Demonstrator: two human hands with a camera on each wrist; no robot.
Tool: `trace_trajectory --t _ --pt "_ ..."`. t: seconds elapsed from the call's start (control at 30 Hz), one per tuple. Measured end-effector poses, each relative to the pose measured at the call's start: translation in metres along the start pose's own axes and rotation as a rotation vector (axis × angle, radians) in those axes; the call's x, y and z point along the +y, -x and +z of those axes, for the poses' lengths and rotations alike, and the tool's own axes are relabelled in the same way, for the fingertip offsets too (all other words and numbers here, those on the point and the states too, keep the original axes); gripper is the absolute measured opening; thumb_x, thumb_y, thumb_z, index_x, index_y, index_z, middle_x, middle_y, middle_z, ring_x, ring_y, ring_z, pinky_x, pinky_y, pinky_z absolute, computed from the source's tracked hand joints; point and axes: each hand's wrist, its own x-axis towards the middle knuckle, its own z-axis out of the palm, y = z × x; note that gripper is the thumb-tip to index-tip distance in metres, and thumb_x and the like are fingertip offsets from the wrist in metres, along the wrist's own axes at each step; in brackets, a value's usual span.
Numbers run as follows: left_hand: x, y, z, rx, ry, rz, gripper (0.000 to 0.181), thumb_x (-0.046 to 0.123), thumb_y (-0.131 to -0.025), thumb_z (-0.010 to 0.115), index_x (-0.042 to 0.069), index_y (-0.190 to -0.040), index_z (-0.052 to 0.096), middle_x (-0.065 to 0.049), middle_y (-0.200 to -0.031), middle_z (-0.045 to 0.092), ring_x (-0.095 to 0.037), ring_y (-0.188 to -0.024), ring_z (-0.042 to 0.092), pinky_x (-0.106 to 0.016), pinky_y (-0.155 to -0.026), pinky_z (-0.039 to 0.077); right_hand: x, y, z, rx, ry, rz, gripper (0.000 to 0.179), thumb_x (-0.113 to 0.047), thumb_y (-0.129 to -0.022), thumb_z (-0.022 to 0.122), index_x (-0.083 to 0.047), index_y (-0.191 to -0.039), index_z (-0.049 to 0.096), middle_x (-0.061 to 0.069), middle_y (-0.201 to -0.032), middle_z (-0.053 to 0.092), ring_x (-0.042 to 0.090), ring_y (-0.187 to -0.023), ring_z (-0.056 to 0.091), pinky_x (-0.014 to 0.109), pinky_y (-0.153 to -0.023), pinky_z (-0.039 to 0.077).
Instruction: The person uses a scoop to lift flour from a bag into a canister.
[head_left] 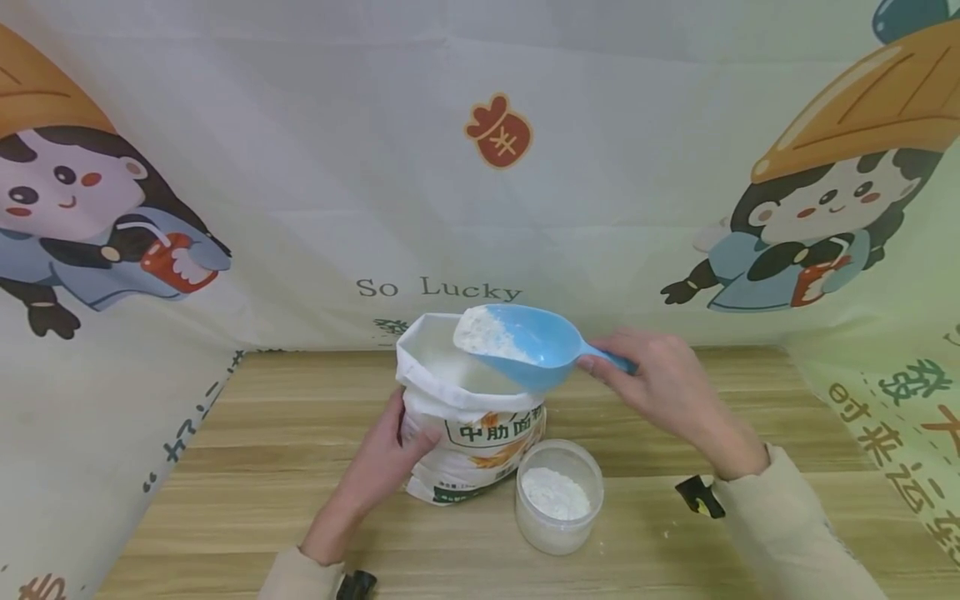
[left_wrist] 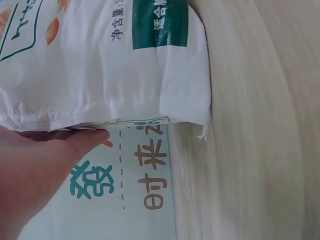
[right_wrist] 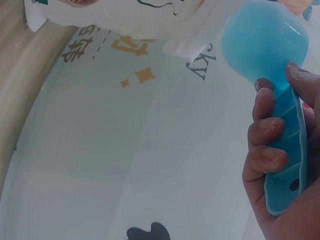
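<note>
In the head view a white flour bag (head_left: pixel 468 408) stands upright with its top open. My left hand (head_left: pixel 386 454) grips its left side, thumb across the front and the other fingers hidden behind. My right hand (head_left: pixel 667 387) holds a light blue scoop (head_left: pixel 551 333) over the bag's mouth. White flour (head_left: pixel 487 333) lies toward the scoop's front end. The right wrist view shows my fingers (right_wrist: pixel 270 130) curled around the ribbed scoop handle (right_wrist: pixel 285 175). Close to the bag's front right, a clear round tub (head_left: pixel 558 537) contains a heap of flour (head_left: pixel 555 493).
Beneath everything is a wood-grain table (head_left: pixel 285 417), with small white specks right of the tub. Printed cloth (head_left: pixel 337 208) hangs behind the table and along both sides. Black straps (head_left: pixel 701 497) show near my sleeves.
</note>
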Motion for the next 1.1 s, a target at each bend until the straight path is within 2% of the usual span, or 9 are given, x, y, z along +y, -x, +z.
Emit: trace_trajectory --t 0.27,0.57,0.83,1.1 --pt "0.003 -0.001 0.001 -0.004 -0.001 0.024 0.068 0.025 -0.110 0.053 0.003 -0.164 0.018 -0.026 -0.157 0.040 -0.040 -0.143 0.042 -0.061 -0.115 0.036 0.011 0.011 -0.010 0.051 0.015 -0.025 0.017 -0.020 -0.091 0.080 -0.007 -0.103 0.080 0.002 -0.090 0.077 0.010 -0.068 0.060 0.029 -0.058 0.051" --pt "0.004 -0.001 0.002 0.006 -0.014 0.007 0.064 0.025 -0.111 0.050 0.000 -0.162 0.021 -0.027 -0.155 0.042 -0.041 -0.142 0.042 -0.061 -0.114 0.037 0.018 0.027 -0.026 0.050 0.041 -0.013 0.015 -0.013 -0.090 0.080 -0.007 -0.104 0.081 0.002 -0.092 0.077 0.010 -0.071 0.064 0.032 -0.061 0.055" --pt "0.003 -0.001 0.001 0.007 -0.024 0.047 0.064 0.030 -0.111 0.050 -0.001 -0.160 0.024 -0.028 -0.152 0.046 -0.040 -0.138 0.046 -0.061 -0.112 0.040 0.022 0.042 -0.037 0.061 0.066 0.007 0.016 -0.016 -0.091 0.080 -0.010 -0.107 0.081 -0.001 -0.097 0.077 0.011 -0.078 0.068 0.037 -0.065 0.057" --pt "0.002 0.000 0.001 0.009 -0.032 0.040 0.061 0.028 -0.111 0.050 -0.002 -0.159 0.027 -0.028 -0.150 0.047 -0.039 -0.136 0.047 -0.060 -0.111 0.040 0.030 0.059 -0.047 0.056 0.048 -0.009 0.021 -0.012 -0.087 0.083 -0.013 -0.108 0.081 -0.006 -0.095 0.077 0.004 -0.076 0.063 0.021 -0.066 0.051"
